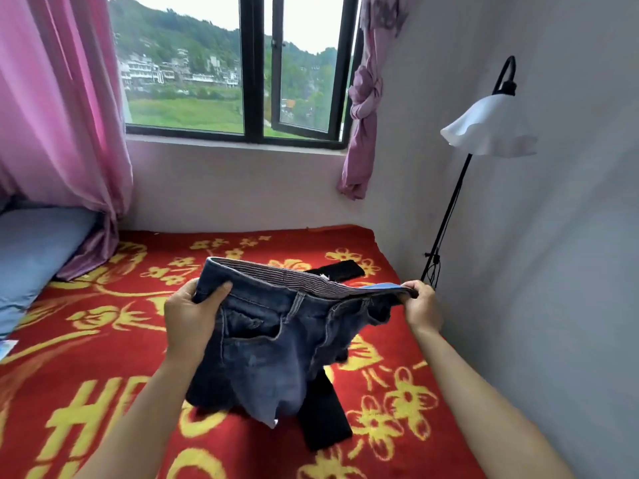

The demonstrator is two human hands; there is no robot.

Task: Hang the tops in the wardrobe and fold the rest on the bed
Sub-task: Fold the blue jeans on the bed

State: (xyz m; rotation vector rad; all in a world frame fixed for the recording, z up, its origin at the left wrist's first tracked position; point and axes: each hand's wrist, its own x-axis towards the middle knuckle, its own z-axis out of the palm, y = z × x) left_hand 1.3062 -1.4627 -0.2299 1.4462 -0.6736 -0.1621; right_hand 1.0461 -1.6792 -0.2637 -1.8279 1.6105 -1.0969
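Fingers of left hand [192, 319] and right hand [420, 307] grip the jeans [276, 347] by their waistband.

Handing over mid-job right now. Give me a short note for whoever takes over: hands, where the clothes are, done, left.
Left hand grips the waistband of the denim shorts at one end; right hand pinches the other end.
The shorts hang above the bed.
A black garment lies on the bed beneath them, partly hidden.
Done: nothing folded in view; wardrobe not in view.
Left: fold the shorts, then sort the black garment.
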